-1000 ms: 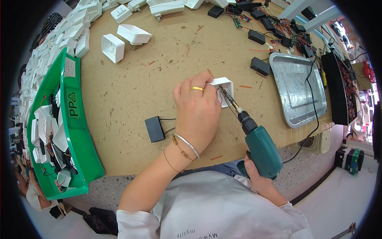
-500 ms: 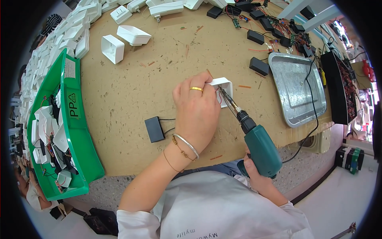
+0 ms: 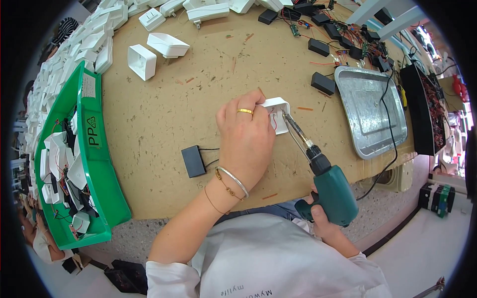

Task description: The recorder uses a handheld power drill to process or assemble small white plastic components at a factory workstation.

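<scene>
My left hand is closed around a small white plastic housing, steadying it on the table with its open side showing. A red wire is visible inside the housing; the fingertips are partly hidden behind the hand. My right hand grips a green soldering gun by its handle. Its metal tip points up and left, at the housing's right edge; whether it touches cannot be told. Left of my left wrist lies a flat black box, its two dark leads running under that hand.
A green bin of white housings and wired parts stands at left. White housings pile up behind it. At right lie a metal tray crossed by a black cord, black boxes with wires, and a long black container.
The soldering gun has moved slightly right and down with my right hand, drawing its tip back from inside the housing toward the edge. My left hand and the housing stay put.
</scene>
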Demonstrator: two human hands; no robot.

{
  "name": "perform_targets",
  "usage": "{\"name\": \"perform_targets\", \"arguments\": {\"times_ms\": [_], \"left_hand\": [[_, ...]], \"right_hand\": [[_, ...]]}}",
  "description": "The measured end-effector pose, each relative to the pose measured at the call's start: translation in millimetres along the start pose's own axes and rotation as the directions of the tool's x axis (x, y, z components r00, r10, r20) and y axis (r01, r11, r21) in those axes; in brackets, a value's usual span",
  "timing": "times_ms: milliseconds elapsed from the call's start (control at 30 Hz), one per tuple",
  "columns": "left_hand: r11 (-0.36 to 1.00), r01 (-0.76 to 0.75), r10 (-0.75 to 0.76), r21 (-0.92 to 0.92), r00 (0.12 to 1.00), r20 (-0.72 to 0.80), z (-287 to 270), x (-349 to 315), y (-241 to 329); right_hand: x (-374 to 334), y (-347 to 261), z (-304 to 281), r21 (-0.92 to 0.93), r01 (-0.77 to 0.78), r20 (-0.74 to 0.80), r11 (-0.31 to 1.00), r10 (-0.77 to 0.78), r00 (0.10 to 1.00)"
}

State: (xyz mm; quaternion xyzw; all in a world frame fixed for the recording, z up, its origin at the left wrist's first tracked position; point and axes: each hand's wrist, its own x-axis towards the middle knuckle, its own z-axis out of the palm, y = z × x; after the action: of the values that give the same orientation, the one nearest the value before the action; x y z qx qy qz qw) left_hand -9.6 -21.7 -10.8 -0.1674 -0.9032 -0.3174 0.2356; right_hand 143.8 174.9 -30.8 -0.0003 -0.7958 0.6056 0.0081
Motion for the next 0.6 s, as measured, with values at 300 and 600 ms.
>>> {"name": "perform_targets", "arguments": {"times_ms": [300, 600], "left_hand": [[1.0, -0.026, 0.027, -0.015, 0.999, 0.026, -3.2, -1.2, -2.3], [0.995, -0.089, 0.077, 0.046, 0.972, 0.223, -44.6, 5.0, 6.7]], "right_hand": [[11.3, -22.2, 6.8, 0.228, 0.004, -0.113, 0.974, 0.022, 0.993], [33.0, -31.4, 0.3, 0.385, 0.063, -0.216, 0.921, 0.023, 0.976]]}}
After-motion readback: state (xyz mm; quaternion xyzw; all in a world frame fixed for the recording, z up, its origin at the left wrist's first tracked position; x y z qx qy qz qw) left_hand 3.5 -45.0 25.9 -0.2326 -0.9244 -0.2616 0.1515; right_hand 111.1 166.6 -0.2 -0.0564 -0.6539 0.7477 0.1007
